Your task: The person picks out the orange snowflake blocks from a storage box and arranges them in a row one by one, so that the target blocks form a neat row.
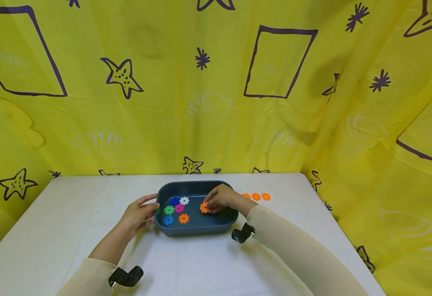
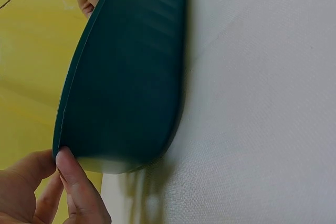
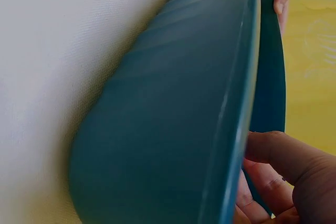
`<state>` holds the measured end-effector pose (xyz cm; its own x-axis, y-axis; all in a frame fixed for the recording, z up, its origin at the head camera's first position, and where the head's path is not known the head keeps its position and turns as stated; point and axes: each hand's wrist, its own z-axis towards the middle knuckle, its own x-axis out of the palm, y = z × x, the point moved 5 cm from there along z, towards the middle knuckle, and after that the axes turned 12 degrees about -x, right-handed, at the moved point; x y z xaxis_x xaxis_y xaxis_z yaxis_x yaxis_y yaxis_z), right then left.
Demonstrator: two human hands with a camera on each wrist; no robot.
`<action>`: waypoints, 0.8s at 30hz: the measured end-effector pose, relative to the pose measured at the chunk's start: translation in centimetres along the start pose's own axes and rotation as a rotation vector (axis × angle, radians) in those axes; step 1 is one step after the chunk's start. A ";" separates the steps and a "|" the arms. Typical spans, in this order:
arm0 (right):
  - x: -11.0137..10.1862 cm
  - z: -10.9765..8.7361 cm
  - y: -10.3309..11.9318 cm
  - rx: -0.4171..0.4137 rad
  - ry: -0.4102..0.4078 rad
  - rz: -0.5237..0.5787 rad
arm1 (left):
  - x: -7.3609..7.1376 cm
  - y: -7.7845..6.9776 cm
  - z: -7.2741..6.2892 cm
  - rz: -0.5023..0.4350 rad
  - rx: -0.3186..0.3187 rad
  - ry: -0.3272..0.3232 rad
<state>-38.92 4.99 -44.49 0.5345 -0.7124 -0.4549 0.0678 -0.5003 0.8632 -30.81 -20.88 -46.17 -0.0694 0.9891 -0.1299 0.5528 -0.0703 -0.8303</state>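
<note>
A dark teal oval plastic tub [image 1: 186, 231] stands on the table. My left hand [image 1: 136, 216] pinches its left rim between thumb and fingers, as the left wrist view also shows at the tub wall [image 2: 126, 72]. My right hand [image 1: 219, 198] reaches over the right side into the tub and pinches an orange notched plastic disc [image 1: 204, 207] at its right edge. In the right wrist view the tub wall hides that disc and part of the hand [image 3: 278, 177]. In the tub's left half lie a white disc [image 1: 184, 200], a green disc [image 1: 169, 210], a pink disc [image 1: 179, 208], and another orange disc [image 1: 184, 218].
Two blue discs also lie in the tub, a dark blue one [image 1: 174, 201] and a lighter one [image 1: 168, 220]. Orange discs [image 1: 256, 197] sit in a row right of the tub, partly behind the right wrist. A yellow curtain [image 1: 157, 123] borders the white table [image 1: 72, 213].
</note>
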 end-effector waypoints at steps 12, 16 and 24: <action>-0.7 -1.1 0.7 -0.026 0.007 0.011 | 0.0 0.0 0.1 0.000 0.005 0.009; -1.0 -1.2 0.6 -0.023 0.019 0.017 | 0.0 0.0 0.1 0.003 0.003 0.007; -1.5 -1.3 -0.2 -0.041 0.000 0.091 | 0.0 0.1 0.0 0.003 -0.006 0.008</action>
<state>-38.66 6.78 -43.71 0.5401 -0.7540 -0.3739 0.0535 -0.4126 0.9093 -30.78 -20.88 -46.28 -0.0609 0.9900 -0.1276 0.5576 -0.0723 -0.8269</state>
